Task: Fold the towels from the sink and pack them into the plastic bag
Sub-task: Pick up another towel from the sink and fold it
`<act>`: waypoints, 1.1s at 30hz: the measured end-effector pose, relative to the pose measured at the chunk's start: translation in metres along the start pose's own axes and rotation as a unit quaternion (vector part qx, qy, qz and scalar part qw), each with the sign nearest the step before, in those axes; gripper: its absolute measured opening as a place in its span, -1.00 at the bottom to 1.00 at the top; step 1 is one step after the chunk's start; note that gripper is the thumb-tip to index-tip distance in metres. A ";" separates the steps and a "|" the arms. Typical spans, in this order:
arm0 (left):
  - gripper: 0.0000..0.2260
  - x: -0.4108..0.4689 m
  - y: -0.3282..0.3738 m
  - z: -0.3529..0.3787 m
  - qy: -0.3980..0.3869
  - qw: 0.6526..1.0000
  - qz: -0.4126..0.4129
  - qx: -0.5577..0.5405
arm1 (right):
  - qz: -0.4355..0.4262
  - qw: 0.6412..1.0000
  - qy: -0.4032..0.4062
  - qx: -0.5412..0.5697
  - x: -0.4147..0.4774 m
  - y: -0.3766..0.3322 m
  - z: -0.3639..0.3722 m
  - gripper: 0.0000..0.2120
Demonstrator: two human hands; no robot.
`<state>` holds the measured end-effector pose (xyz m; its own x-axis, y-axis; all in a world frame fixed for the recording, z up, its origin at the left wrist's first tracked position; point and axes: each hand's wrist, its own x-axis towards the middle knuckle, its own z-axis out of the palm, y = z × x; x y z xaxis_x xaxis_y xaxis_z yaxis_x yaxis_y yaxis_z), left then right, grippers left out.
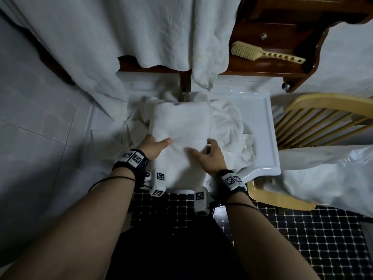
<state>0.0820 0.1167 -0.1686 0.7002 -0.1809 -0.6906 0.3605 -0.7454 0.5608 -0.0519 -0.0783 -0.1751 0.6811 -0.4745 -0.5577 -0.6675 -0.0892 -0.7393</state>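
pressing flat with spread fingers, the left hand (pixel 153 147) and right hand (pixel 210 156) grip nothing and rest on the near part of the folded towel (pixel 181 122). that towel lies across the sink (pixel 268 138) atop loose towels (pixel 232 126). the plastic bag (pixel 327 170) sits off right on a chair (pixel 314 116).

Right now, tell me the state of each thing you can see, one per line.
Folded towel: flat on the pile, both hands on it.
Loose towels: crumpled in the sink.
Plastic bag: on the chair.
Left hand: pressing.
Right hand: pressing.
Brush: lying on the shelf.
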 end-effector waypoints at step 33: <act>0.14 -0.178 0.093 0.096 -0.137 0.949 0.147 -0.242 | -0.020 0.851 -0.274 0.448 -0.122 -0.014 -0.169 -0.20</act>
<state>-0.0678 0.0177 -0.0373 0.6522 -0.5450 -0.5269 0.4611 -0.2665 0.8464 -0.1764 -0.1676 -0.0330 0.8999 0.0142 -0.4360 -0.3099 0.7241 -0.6161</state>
